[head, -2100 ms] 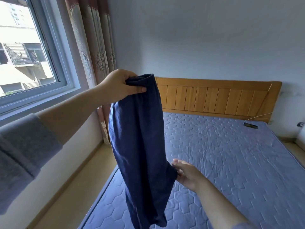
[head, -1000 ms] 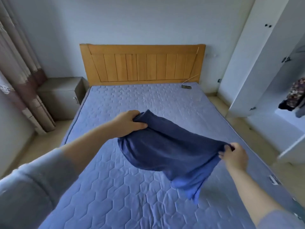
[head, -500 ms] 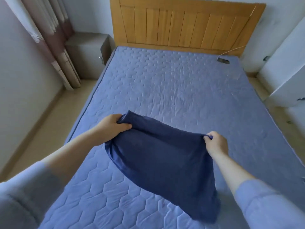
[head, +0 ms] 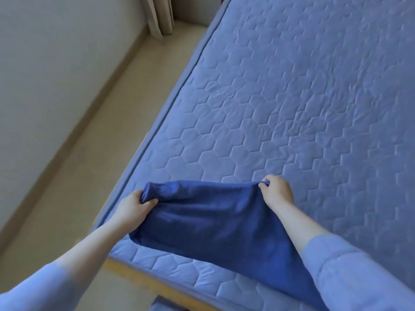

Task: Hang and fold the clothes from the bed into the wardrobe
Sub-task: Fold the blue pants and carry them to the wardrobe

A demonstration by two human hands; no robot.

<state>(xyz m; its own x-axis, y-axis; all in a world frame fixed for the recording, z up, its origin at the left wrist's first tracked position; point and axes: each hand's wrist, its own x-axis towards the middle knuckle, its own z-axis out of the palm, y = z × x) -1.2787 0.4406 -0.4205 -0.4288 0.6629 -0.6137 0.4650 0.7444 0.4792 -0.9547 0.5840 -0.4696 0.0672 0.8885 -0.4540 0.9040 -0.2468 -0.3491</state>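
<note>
— Which way does the dark blue garment run?
— Left to right across the near end of the bed, its far edge stretched between both hands.
— And the grips?
— The left hand has fingers curled round the left corner; the right hand pinches the right corner. The cloth falls nearward below them.

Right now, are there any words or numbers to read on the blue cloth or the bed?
None. There is no word, label, number or sign to read anywhere in the picture.
The cloth is plain dark blue; no tag shows where the left hand and right hand grip it.
The mattress has only a stitched hexagon pattern.
The curtain, wall and floor carry no writing.
</note>
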